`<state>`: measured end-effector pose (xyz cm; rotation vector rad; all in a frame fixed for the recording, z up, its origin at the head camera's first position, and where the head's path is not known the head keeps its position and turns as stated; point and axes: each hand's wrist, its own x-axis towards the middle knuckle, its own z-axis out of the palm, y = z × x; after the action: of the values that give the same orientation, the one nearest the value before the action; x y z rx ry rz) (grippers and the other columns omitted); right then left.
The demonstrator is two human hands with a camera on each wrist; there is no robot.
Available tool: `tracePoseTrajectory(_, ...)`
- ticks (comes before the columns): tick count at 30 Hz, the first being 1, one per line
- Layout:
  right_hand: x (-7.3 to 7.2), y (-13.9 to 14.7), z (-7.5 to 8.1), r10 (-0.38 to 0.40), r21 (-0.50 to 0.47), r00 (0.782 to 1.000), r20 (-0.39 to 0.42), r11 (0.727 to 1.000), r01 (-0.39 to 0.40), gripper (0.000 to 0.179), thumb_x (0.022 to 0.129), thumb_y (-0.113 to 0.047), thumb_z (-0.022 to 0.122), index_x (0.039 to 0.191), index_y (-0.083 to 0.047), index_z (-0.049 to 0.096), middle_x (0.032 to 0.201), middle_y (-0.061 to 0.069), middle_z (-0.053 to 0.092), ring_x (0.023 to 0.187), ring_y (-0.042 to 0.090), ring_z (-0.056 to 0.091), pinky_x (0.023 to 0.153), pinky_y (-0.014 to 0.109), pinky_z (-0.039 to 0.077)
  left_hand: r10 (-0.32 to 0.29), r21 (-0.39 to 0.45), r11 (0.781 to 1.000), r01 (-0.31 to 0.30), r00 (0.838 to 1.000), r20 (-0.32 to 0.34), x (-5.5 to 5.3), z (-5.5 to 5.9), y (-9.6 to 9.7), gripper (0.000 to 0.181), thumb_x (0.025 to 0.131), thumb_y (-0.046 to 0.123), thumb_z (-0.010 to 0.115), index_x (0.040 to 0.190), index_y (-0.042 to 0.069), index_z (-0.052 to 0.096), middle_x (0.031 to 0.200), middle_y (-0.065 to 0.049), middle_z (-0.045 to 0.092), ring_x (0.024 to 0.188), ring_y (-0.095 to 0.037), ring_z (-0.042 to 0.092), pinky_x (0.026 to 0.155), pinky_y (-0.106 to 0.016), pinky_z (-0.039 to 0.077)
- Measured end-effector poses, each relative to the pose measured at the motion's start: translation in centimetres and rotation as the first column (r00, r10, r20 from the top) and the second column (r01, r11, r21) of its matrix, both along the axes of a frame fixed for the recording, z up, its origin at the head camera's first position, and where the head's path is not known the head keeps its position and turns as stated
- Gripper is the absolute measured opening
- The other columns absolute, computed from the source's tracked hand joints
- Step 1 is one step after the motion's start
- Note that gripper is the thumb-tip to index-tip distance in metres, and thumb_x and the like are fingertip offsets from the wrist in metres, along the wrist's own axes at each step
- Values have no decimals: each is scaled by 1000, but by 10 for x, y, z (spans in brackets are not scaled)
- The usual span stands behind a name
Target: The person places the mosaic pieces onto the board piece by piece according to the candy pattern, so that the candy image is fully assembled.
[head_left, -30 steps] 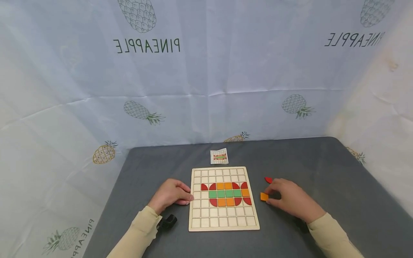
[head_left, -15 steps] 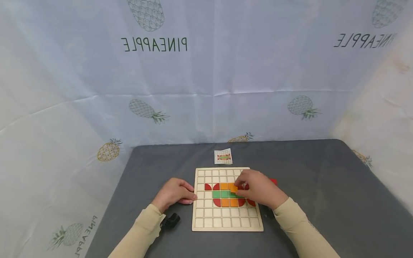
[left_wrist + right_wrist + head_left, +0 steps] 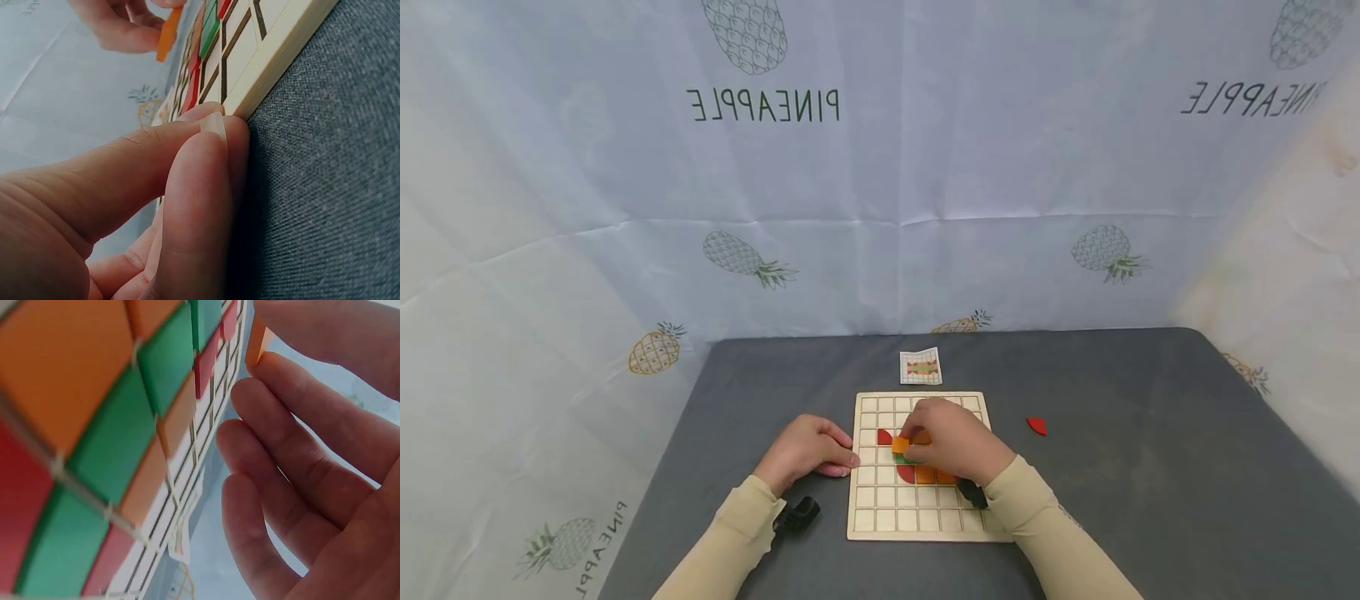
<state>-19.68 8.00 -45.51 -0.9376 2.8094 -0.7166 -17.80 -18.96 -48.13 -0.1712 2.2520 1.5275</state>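
My right hand [image 3: 953,437] pinches an orange square tile [image 3: 900,445] between thumb and fingertips, above the left part of the tile pattern. In the right wrist view the orange tile [image 3: 257,342] is held clear of the board, the other fingers spread below it. The wooden grid board [image 3: 886,521] bears red, orange and green tiles, partly hidden by my right hand. At the board's left edge my left hand [image 3: 805,450] holds the rim between thumb and fingers. A red quarter-round tile [image 3: 885,437] lies at the pattern's upper left.
A loose red quarter-round tile [image 3: 1037,426] lies on the grey table [image 3: 1120,467] right of the board. Behind the board is a small pattern card [image 3: 921,367]. A printed curtain [image 3: 880,167] hangs beyond the table.
My right hand picked up the orange tile from the table right of the board and carried it left over the board. My left hand stays at the board's left edge.
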Motion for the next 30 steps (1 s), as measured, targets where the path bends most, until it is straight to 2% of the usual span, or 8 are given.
tracePoseTrajectory(11,8,-17,-8,29,73,994,-106,997,-22,17,88,-29,92,100,-20,84,92,-8,71,86,9,63,77,28,61,1,27,1000,-2,1000,12,1,1,1,32,82,15,95,104,0,76,89,-11,80,71,-13,77,70,-30,68)
tracePoseTrajectory(21,9,-22,-10,35,97,991,-126,995,-23,18,88,-29,92,101,-18,85,93,-6,73,88,11,65,81,31,62,-7,26,1000,7,1000,12,0,2,0,33,81,14,95,104,0,77,89,-11,80,70,-12,77,70,-30,68)
tracePoseTrajectory(30,9,-25,-9,18,100,984,-180,995,0,14,87,-27,92,95,-18,85,89,-7,71,85,12,64,76,30,61,-4,28,1000,4,1000,8,-2,1,0,31,81,11,95,102,-1,76,88,-11,80,69,-11,77,69,-30,68)
